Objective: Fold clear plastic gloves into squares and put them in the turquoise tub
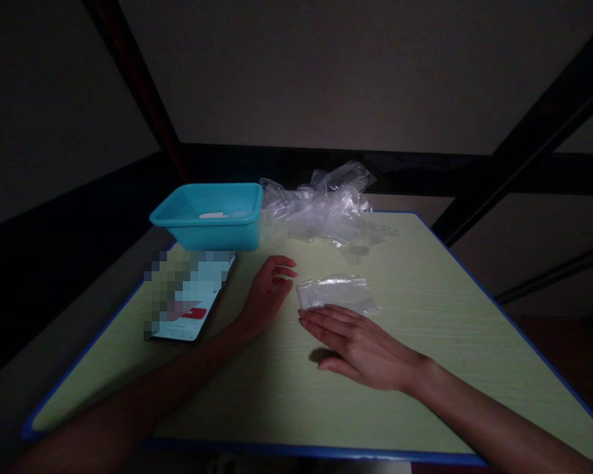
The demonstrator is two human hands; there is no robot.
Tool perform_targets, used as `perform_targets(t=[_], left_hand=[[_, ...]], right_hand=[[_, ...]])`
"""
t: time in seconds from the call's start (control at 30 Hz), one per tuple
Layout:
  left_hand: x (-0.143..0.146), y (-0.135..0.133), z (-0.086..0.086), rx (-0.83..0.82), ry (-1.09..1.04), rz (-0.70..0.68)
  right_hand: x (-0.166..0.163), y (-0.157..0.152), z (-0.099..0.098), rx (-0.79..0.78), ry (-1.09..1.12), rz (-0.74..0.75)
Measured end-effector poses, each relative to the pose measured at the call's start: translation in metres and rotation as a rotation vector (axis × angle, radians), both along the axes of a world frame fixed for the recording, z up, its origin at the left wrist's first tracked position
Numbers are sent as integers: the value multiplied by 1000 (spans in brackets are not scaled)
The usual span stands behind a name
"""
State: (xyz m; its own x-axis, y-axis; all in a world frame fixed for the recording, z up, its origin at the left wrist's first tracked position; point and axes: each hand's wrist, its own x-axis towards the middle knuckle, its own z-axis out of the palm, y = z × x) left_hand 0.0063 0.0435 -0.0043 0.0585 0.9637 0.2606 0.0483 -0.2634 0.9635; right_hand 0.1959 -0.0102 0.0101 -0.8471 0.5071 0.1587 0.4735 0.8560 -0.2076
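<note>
A folded clear plastic bag (338,291) lies flat near the middle of the table. Along its near edge rests my right hand (358,342), palm down, its fingers stretched out and touching the plastic. My left hand (269,293) is just left of the bag, apart from it, fingers slightly curled and spread with nothing between them. Behind both hands, a loose heap of crumpled clear plastic bags (321,210) lies at the far side of the table.
A blue plastic basin (212,234) with something white inside stands at the back left. Nearer, a phone (197,309) with a lit screen lies on the table. The pale table (400,421) has a blue edge, and a dark panel wall rises behind it.
</note>
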Motion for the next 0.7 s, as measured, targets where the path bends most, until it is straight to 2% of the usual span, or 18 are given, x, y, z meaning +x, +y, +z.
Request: perform_targets(t=[0.23, 0.57, 0.7], left_hand=[[-1, 1, -2, -27, 35, -8], [-2, 3, -3, -23, 140, -41], [-3, 3, -2, 0, 165, -39]], right_hand=[[3, 2, -2, -58, 3, -11], [0, 1, 1, -56, -19, -26], [2, 2, -1, -7, 20, -8]])
